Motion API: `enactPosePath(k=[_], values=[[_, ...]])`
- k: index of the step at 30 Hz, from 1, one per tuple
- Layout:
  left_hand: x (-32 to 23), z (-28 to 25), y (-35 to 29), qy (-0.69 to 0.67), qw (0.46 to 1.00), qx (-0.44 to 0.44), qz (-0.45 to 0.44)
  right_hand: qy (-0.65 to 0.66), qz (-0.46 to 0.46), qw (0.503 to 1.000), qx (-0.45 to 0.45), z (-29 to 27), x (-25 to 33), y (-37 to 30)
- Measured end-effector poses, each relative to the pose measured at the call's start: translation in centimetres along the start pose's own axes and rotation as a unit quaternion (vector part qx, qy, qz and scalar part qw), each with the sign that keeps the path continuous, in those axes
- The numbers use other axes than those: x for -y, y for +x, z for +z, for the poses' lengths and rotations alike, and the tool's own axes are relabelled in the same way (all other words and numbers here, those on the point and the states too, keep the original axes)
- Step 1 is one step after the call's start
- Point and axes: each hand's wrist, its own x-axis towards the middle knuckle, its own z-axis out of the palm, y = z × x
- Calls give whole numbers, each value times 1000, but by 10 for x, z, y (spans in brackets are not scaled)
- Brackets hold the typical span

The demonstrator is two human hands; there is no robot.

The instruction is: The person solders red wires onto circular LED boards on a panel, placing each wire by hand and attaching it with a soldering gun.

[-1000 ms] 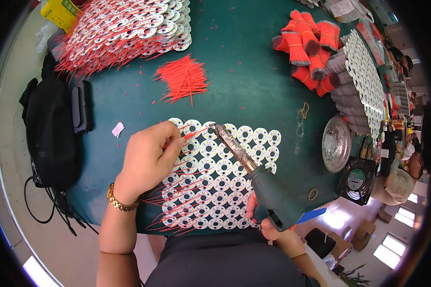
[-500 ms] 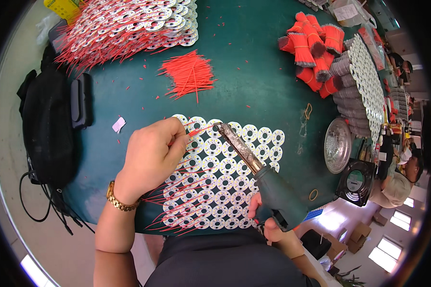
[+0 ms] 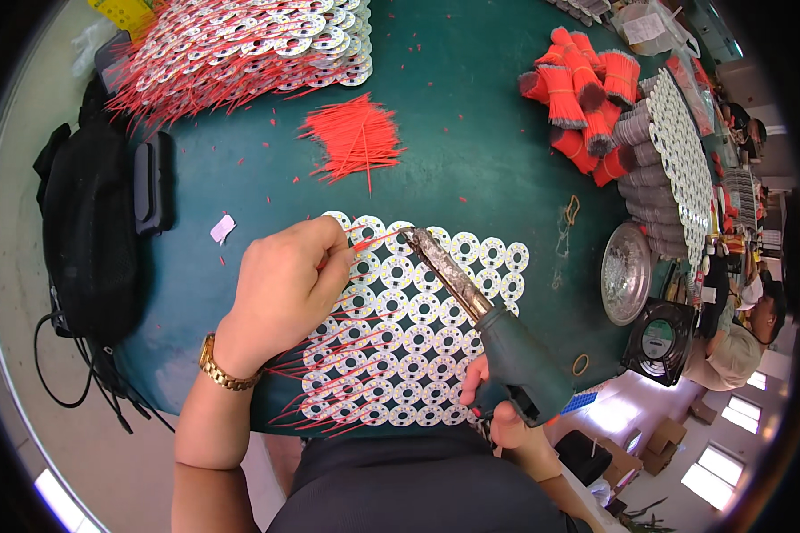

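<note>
A panel of round white LED boards (image 3: pixel 422 342), joined in rows, lies on the green table in front of me. My left hand (image 3: pixel 289 284) is closed in a pinch on a red wire (image 3: pixel 376 240) over the panel's far left corner. In my right hand (image 3: pixel 500 419) is a dark green soldering gun (image 3: pixel 526 369), gripped by its handle. Its long, stained metal barrel slants up and left, and the tip meets the wire's end at a board in the far row. More red wires stick out leftward from boards in the nearer rows.
Loose red wires (image 3: pixel 354 138) lie in a pile beyond the panel. Stacked wired panels (image 3: pixel 267 44) stand far left, a black bag (image 3: pixel 89 231) at left. Bundled red wires (image 3: pixel 578 84), more panels (image 3: pixel 680 151), a metal dish (image 3: pixel 625 274) and a fan (image 3: pixel 658 340) are at right.
Both hands keep nearly the same pose, the soldering gun's tip still at the same far-row board. The whole view has shifted very slightly.
</note>
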Motion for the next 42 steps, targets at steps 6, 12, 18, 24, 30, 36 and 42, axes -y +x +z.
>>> enactPosePath(k=[6,12,18,24,30,36,42], values=[[-1,3,-1,28,999,-21,18,16,24,998,50,-4,1,-1],[1,4,-2,35,999,-20,21,31,-11,998,51,-5,-11,-3],[0,3,-2,32,999,-19,20,78,3,995,55,-11,-21,-8],[0,3,-2,35,999,-18,19,83,16,994,70,-16,-27,-10],[-1,3,-2,37,999,-18,15,52,-21,998,37,-4,-15,-7],[-3,4,-1,37,999,-17,13,85,27,995,52,-10,-15,-5],[-3,4,-2,41,999,-17,12,16,0,1000,-4,2,-1,-3]])
